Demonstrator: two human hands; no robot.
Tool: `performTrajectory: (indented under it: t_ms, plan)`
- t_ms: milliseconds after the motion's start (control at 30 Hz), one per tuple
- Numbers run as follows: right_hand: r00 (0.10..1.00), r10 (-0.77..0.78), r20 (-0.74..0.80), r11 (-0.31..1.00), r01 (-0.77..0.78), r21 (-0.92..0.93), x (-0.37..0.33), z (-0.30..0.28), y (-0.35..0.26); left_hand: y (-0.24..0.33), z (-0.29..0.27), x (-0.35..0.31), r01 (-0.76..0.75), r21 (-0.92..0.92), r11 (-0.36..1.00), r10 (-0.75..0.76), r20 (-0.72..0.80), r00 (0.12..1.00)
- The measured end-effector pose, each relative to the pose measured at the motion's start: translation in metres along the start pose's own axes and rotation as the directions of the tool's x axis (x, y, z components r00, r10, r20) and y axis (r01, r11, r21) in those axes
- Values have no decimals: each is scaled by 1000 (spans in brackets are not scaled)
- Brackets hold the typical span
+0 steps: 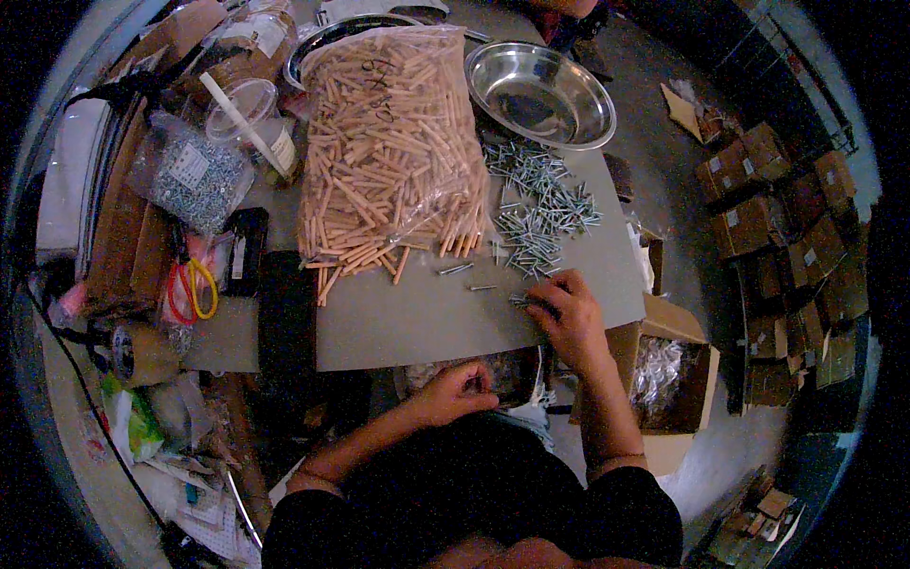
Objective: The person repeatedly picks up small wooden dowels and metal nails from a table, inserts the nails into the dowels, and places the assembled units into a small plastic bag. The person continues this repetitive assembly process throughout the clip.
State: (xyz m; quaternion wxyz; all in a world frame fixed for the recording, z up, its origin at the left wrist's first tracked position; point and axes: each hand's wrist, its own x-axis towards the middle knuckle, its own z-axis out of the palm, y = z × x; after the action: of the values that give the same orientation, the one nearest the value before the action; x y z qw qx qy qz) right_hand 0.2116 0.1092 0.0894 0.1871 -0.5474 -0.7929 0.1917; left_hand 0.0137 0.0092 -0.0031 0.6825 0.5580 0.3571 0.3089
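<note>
Right at the near edge of the smooth grey table (408, 334), the left hand (444, 396) sits with its fingers curled in; can't tell if anything's tucked inside. Off to the right, an open cardboard box (706, 391) has crinkly clear plastic (659, 372) in it.

A bit farther in, the right hand (574, 321) is over the tabletop, fingers bent and bunched at a screw (518, 301) whose end pokes out to the left. Can't tell if they're really pinching it or just touching. Left of that, one loose screw (482, 287) lies pretty much sideways, and slightly beyond it a couple of stray screws (455, 269) also run left to right, right ends tipped a little away from the person.

Past the hand is the main screw pile (542, 213): thin, shiny, silvery shanks, long axes every which way. Just left, a see-through wrinkly plastic bag (389, 128) bulges with smooth, pale wooden dowels (379, 204), also jumbled. Beyond the pile, a round polished metal bowl (572, 87) shows bright reflections.
</note>
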Motion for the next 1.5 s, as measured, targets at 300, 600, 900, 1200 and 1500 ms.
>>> performTrajectory:
  t_ms: [300, 600, 900, 1200, 1500]
  plan:
    - [990, -141, 21, 987, 139, 75, -10, 5, -19, -1, 7, 9, 62, -139, 988, -63, -5, 998]
    - [946, -184, 267, 977, 146, 155, -6, 8, -26, -36, 15, 26, 187, -494, 849, -140, 131, 981]
    - [792, -378, 479, 894, 178, 410, -25, -4, -43, -17, 8, 19, 145, -506, 850, -30, 228, 973]
    - [798, -523, 297, 844, 439, 308, -34, -11, -44, 35, -6, -1, -178, 127, 976, 174, 42, 984]
    - [901, -411, 139, 883, 355, 307, -43, -8, -38, 42, -5, -13, -328, 417, 848, 458, -261, 850]
